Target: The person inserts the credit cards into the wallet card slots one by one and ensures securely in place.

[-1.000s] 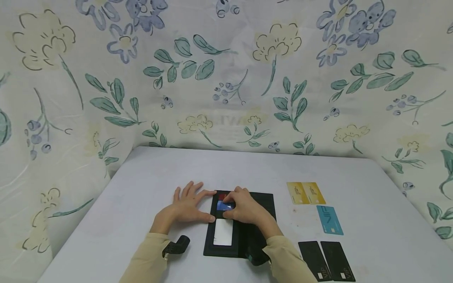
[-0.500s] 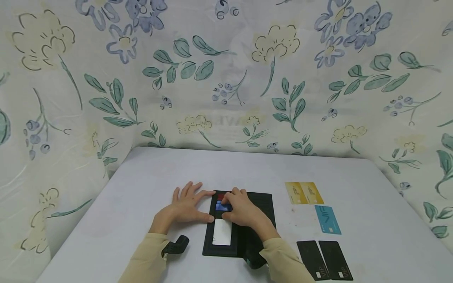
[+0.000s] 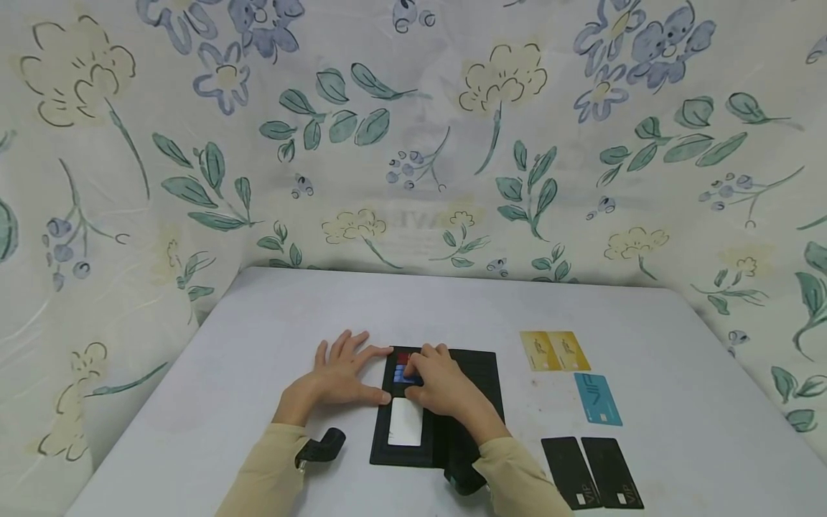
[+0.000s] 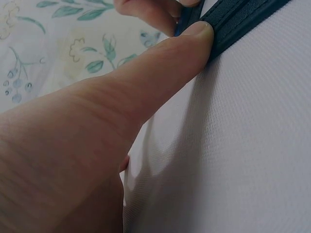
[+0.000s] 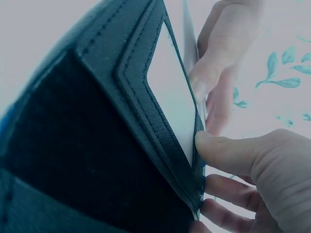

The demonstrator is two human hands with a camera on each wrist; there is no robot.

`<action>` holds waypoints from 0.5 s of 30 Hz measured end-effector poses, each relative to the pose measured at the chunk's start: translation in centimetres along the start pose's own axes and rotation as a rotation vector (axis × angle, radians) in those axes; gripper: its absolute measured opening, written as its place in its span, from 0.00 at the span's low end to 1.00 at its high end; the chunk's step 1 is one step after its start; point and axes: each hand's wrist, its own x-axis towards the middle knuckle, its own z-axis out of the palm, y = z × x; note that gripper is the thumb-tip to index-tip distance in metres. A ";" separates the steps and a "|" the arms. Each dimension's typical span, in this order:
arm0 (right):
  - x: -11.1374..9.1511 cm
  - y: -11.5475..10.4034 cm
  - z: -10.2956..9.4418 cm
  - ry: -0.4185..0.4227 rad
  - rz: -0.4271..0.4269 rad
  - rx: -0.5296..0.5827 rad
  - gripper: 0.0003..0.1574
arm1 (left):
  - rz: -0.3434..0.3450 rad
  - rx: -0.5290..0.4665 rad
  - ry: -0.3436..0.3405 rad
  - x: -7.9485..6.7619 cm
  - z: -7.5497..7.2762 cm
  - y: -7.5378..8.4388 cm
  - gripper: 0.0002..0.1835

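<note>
A black wallet [image 3: 479, 366] lies spread flat on the table, its left panel holding a white insert [image 3: 405, 422] in a window. Above that window a red card [image 3: 403, 357] and a blue card [image 3: 400, 376] show as bands. My left hand [image 3: 336, 378] has its fingers spread, with index fingertip and thumb on the wallet's left edge. The thumb [image 4: 194, 36] presses the edge in the left wrist view. With bent fingers, my right hand [image 3: 446, 388] pinches the blue card, index fingertip over it and thumb just below. Its thumb [image 5: 218, 145] rests at the panel in the right wrist view.
To the right on the white table [image 3: 291, 301] lie two gold cards [image 3: 555, 351], a teal card [image 3: 598, 399] and two black cards [image 3: 591, 474]. Dark wrist cameras [image 3: 323, 446] are strapped at both sleeves. A floral curtain [image 3: 413, 143] hangs behind the table.
My right index finger has shifted slightly on the blue card, and the blue area now shows as narrower stacked bands. The left hand stays on the wallet's edge.
</note>
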 end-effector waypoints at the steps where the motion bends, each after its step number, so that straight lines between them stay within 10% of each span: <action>1: 0.0 0.0 0.0 0.004 -0.001 -0.010 0.13 | 0.000 0.003 0.001 0.0 0.0 0.0 0.45; 15: -0.3 -0.7 0.5 0.082 -0.018 -0.153 0.07 | 0.008 0.003 -0.003 0.1 0.0 -0.2 0.45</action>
